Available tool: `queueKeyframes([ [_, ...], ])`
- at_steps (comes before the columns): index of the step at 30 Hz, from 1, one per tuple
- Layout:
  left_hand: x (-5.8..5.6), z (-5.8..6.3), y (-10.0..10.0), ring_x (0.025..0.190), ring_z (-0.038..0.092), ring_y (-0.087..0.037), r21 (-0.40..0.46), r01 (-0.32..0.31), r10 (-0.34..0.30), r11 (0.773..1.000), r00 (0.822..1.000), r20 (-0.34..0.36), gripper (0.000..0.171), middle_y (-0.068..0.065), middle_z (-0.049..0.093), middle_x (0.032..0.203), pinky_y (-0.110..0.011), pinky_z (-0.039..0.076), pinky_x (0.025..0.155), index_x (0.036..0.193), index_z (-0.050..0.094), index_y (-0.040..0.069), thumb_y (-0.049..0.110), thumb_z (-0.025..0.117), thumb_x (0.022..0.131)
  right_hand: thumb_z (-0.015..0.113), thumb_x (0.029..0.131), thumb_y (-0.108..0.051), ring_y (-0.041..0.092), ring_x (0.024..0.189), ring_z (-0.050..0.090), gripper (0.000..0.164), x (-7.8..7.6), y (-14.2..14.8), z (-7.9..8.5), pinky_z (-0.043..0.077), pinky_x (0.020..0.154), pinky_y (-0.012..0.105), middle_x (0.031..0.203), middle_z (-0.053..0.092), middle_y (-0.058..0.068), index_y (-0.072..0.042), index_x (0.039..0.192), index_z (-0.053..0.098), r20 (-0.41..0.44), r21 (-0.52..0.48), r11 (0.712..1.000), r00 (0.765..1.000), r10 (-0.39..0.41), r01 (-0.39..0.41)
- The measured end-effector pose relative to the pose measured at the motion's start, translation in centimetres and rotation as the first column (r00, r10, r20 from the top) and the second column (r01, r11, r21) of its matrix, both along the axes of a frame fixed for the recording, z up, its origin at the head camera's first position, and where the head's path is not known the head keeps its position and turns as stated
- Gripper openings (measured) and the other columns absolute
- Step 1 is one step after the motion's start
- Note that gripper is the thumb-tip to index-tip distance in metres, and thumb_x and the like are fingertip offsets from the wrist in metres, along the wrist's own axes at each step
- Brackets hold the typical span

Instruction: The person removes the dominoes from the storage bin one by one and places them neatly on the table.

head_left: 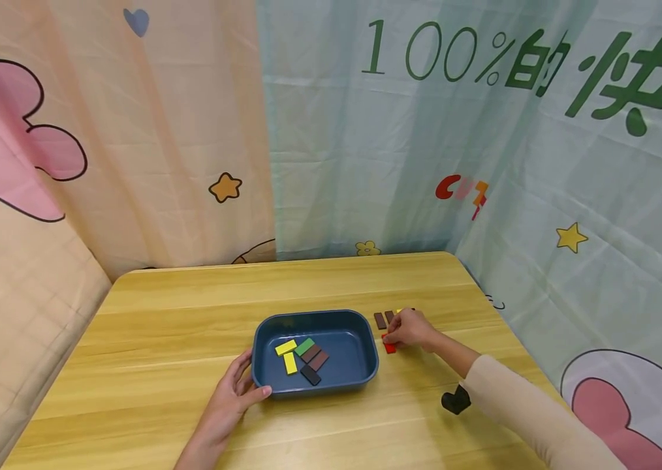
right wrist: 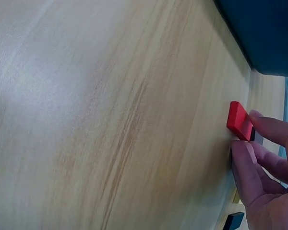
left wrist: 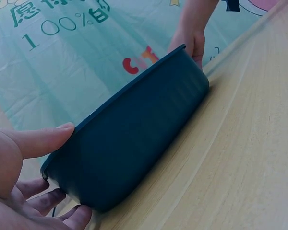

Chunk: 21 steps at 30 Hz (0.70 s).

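Observation:
A dark blue rectangular bin stands on the table, with yellow, green, brown and black flat blocks lying inside. My left hand grips its left end; in the left wrist view the thumb lies on the rim and the other fingers curl against the end wall below. Right of the bin, my right hand pinches a red block between thumb and fingertips. The right wrist view shows that red block tilted at the fingertips.
Two brown blocks lie behind the red one, and a yellow block is partly hidden by the right hand. A black strap-like piece sits at the right forearm. Printed curtains hang behind the wooden table.

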<state>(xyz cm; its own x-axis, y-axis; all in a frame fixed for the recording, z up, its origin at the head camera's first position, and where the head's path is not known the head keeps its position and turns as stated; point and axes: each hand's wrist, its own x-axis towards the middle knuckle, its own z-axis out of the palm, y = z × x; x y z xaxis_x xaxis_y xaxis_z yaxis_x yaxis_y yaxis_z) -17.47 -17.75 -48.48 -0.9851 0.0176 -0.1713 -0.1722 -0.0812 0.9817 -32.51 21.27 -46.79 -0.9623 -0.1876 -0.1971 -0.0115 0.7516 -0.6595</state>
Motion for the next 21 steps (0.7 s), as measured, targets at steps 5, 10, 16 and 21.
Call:
queueKeyframes([
  [5, 0.0, 0.0, 0.0, 0.147, 0.031, -0.046, -0.007, -0.006, 0.006, 1.000, 1.000, 0.004, 0.089, -0.023, 0.024, 0.166, -0.051, 0.034, 0.116, 0.161, 0.029, 0.006, -0.002, 0.079, 0.089, 0.086, 0.084, -0.010, 0.016, 0.063, 0.059, 0.016, -0.1, 0.1, 0.7, 0.049, 0.055, 0.024, 0.073, 0.065, 0.003, -0.005, 0.080, 0.072, -0.026, -0.002, 0.999, 0.998, 0.050, -0.050],
  [10, 0.2, 0.0, 0.0, 0.148, 0.031, -0.045, -0.001, -0.012, 0.012, 1.000, 1.000, -0.001, 0.087, -0.022, 0.026, 0.166, -0.049, 0.034, 0.116, 0.161, 0.030, 0.007, -0.002, 0.079, 0.089, 0.086, 0.084, -0.010, 0.016, 0.064, 0.061, 0.014, -0.4, -0.2, 2.0, 0.052, 0.059, 0.026, 0.077, 0.066, 0.002, -0.004, 0.086, 0.073, -0.035, 0.005, 0.996, 0.996, 0.085, -0.085],
  [16, 0.2, 0.0, 0.1, 0.147, 0.031, -0.046, -0.010, -0.013, 0.013, 1.000, 1.000, 0.001, 0.088, -0.023, 0.025, 0.166, -0.051, 0.033, 0.116, 0.161, 0.030, 0.007, 0.000, 0.080, 0.088, 0.086, 0.084, -0.012, 0.016, 0.069, 0.061, 0.014, -0.6, -0.7, 3.5, 0.053, 0.064, 0.028, 0.076, 0.068, 0.000, -0.003, 0.090, 0.075, -0.052, 0.022, 0.991, 0.990, 0.132, -0.131],
  [21, 0.2, 0.1, 0.2, 0.148, 0.032, -0.044, -0.003, -0.020, 0.020, 1.000, 1.000, 0.016, 0.087, -0.021, 0.025, 0.166, -0.050, 0.033, 0.116, 0.160, 0.032, 0.009, 0.000, 0.080, 0.087, 0.086, 0.085, -0.011, 0.018, 0.072, 0.067, 0.016, -0.9, -1.3, 4.4, 0.057, 0.066, 0.029, 0.079, 0.071, 0.000, -0.002, 0.093, 0.076, -0.046, -0.024, 0.987, 0.986, 0.161, -0.162],
])
